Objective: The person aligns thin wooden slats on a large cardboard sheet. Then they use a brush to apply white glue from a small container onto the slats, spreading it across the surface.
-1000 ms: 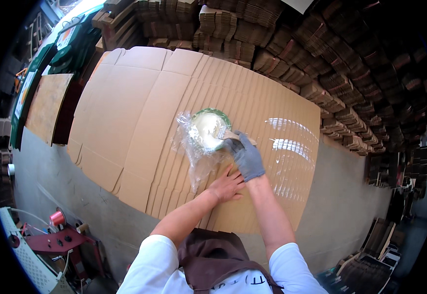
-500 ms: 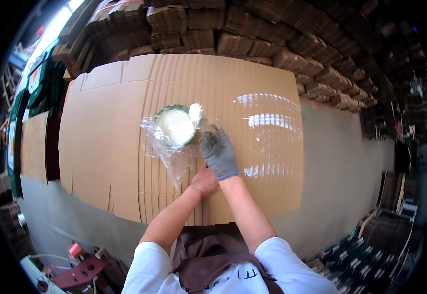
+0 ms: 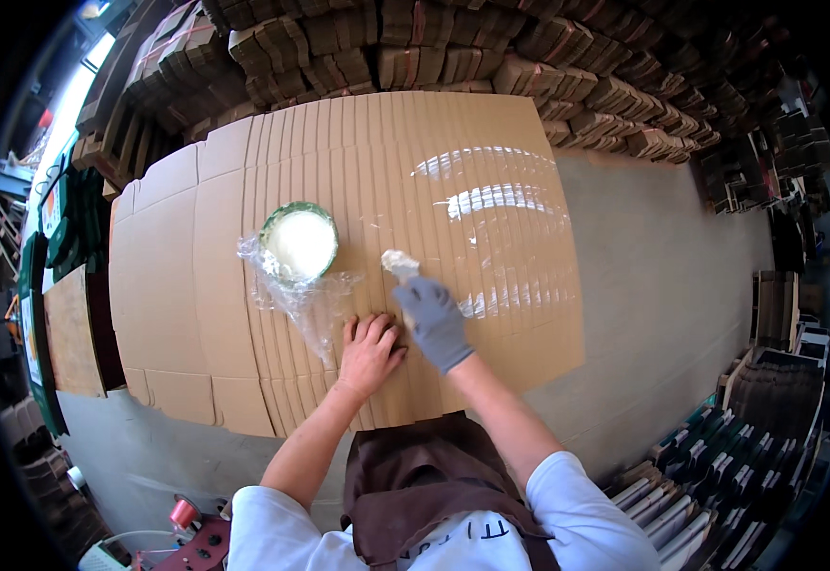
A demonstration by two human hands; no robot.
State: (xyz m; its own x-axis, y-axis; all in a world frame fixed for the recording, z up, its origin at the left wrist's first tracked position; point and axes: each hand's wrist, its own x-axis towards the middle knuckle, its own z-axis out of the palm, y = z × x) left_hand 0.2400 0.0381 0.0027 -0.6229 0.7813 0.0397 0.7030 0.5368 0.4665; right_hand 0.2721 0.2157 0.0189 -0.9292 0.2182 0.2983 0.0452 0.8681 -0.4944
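A large ridged cardboard sheet (image 3: 215, 333) lies in front of me. My bare left hand (image 3: 368, 354) rests on its near part, fingers apart and holding nothing. In a grey glove, my right hand (image 3: 432, 316) is closed around a short-handled spreading tool (image 3: 402, 265) with white paste on its tip. Whether this is a brush or a scraper I cannot tell. Left of it stands a round green tub (image 3: 272, 217) of white paste (image 3: 303, 245). Crumpled clear plastic (image 3: 303, 309) sticks out around the tub. White paste streaks (image 3: 496, 198) cross the ridges at the right.
Stacks of bundled cardboard (image 3: 415, 67) line the far side. Dark green goods and a wooden board (image 3: 72, 328) stand at the left. A dark red machine with a red thread spool (image 3: 185, 514) is at the lower left, and racked pieces (image 3: 720, 476) fill the lower right.
My right hand has drawn the tool away from the tub, toward the right. My left hand, formerly beside the right wrist, now lies spread on the cardboard. The view has shifted.
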